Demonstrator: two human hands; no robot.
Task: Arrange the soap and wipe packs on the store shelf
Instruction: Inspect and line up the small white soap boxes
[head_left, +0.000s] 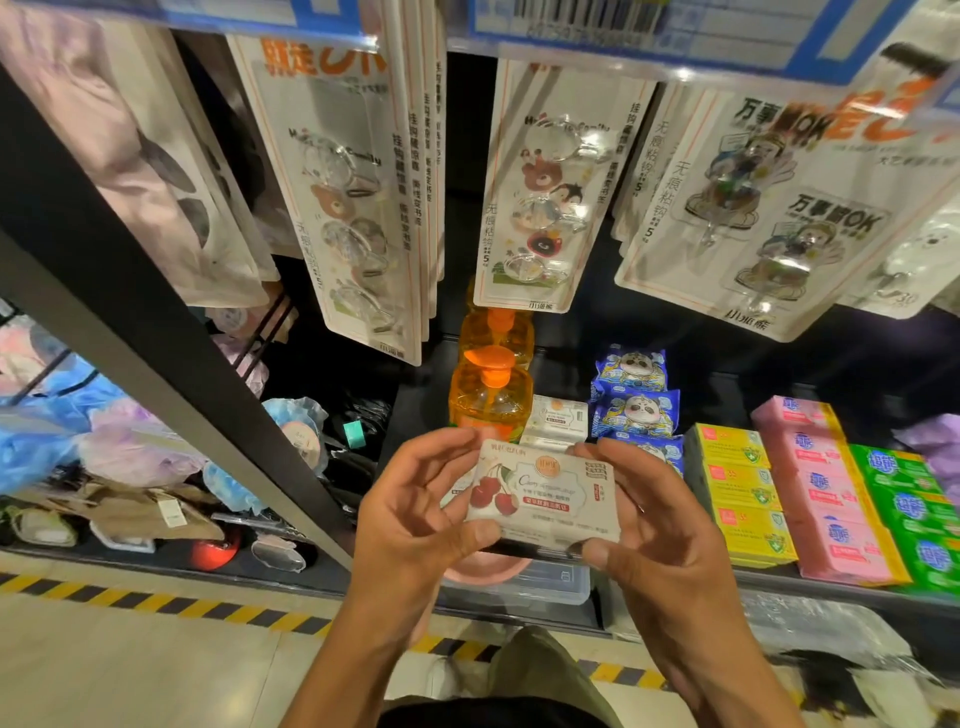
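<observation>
Centrally, left hand (415, 499) and right hand (660, 535) pinching cherry soap pack (540, 491) at its edges, pump bottles (488, 402) behind.

Soap pack (543, 493) before pump bottles (491, 400); wipe packs (635, 410) right of bottles; boxes (740, 493) rightmost.

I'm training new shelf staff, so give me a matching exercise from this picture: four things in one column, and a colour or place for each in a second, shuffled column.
Things:
1 cherry box
2 pump bottle
3 panda packs
4 hook cards

Colour or place:
A blue
B hanging up top
C held between left hand and right hand
D orange

Pairs: 1-C, 2-D, 3-A, 4-B
</observation>
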